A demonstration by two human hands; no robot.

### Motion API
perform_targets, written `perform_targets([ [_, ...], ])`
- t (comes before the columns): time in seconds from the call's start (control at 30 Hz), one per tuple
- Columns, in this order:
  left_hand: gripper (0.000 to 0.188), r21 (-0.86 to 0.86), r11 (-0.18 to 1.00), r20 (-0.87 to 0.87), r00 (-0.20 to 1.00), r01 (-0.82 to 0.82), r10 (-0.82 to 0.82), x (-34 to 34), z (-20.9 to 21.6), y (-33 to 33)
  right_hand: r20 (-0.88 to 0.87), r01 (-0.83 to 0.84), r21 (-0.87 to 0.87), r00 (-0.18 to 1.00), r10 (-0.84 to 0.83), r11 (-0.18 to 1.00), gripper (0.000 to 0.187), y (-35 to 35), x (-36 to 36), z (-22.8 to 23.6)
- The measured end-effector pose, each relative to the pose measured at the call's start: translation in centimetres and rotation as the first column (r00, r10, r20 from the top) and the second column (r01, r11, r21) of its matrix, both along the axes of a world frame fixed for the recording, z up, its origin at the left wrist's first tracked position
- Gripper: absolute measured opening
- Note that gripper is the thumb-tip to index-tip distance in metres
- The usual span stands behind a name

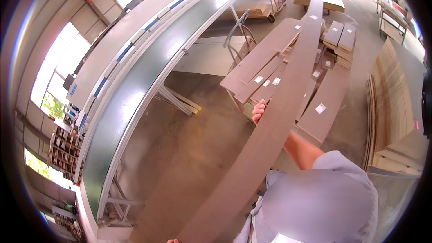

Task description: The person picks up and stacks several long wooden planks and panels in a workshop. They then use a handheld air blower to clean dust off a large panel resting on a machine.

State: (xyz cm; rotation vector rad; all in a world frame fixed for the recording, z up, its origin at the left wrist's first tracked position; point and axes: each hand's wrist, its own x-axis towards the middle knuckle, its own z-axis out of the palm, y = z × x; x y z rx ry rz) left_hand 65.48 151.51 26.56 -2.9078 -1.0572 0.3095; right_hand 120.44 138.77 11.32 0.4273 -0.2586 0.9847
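The right hand [259,110] grips the long brown board [283,94], fingers curled over its edge; the left hand [173,241] shows only fingertips at seven o'clock, hold unclear. A slipping grip could send the board's one-o'clock end knocking the stacked panels [330,94] at two o'clock

To your left, a long machine bed [150,74] with a glossy green surface ran diagonally, its pale casing [130,29] banded with blue. Beyond it, windows [63,58] admitted bright light; near its lower end stood a rack [66,153] of brown compartments. To your right, a thick stack of tan sheets [390,101] showed its layered edges. Farther ahead stood a board-laden wheeled platform [334,6] and, farther right, a workbench [393,16]
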Motion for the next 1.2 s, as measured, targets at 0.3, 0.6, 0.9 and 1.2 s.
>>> perform_targets([
  [0.3,0.073,-0.039,0.999,-0.052,0.999,0.005,-0.007,14.7,-0.6,17.6,-0.061,-0.024,0.036,0.998,0.026,0.999,0.019,19.7,13.8,-5.4],
  [0.6,0.071,-0.038,0.998,-0.058,0.997,0.049,-0.051,27.6,-1.7,30.3,-0.101,0.130,-0.245,0.982,-0.158,0.961,0.024,27.6,23.8,-10.0],
  [0.9,0.063,-0.083,0.974,0.073,0.976,0.210,-0.205,40.4,-10.6,38.0,-0.158,-0.005,-0.918,0.921,-0.357,0.396,0.029,29.4,27.9,-20.4],
  [1.2,0.087,-0.185,0.935,0.260,0.933,0.302,-0.249,58.0,-29.2,39.7,-0.209,-0.174,-0.960,0.967,0.147,-0.221,0.024,22.4,3.6,-21.2],
])
